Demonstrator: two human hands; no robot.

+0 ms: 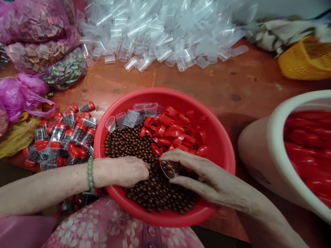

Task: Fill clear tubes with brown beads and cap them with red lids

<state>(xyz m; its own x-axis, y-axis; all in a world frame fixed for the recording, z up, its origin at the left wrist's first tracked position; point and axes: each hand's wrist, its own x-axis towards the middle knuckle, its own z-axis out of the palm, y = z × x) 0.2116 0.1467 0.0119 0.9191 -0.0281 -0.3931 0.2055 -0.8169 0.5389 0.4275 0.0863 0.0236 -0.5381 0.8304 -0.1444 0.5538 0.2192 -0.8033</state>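
In front of me a red basin (165, 220) holds a heap of shiny brown balls (129, 144), a pile of red caps (178, 127) and several clear plastic containers (131, 118). My right hand (204, 172) grips one clear container (168, 169) between thumb and fingers. It is tilted with its mouth facing left, and a few brown balls show inside. My left hand (126, 171), with a green bead bracelet at the wrist, is closed low over the balls just left of that mouth. Its fingertips are turned down, so what they hold is hidden.
Filled containers with red caps (62, 134) lie heaped left of the basin. Clear empty containers (160, 34) pile up along the back. A white bucket (258, 148) of red caps stands at right, below a yellow basket (305, 62). Pink bags (33, 31) sit far left.
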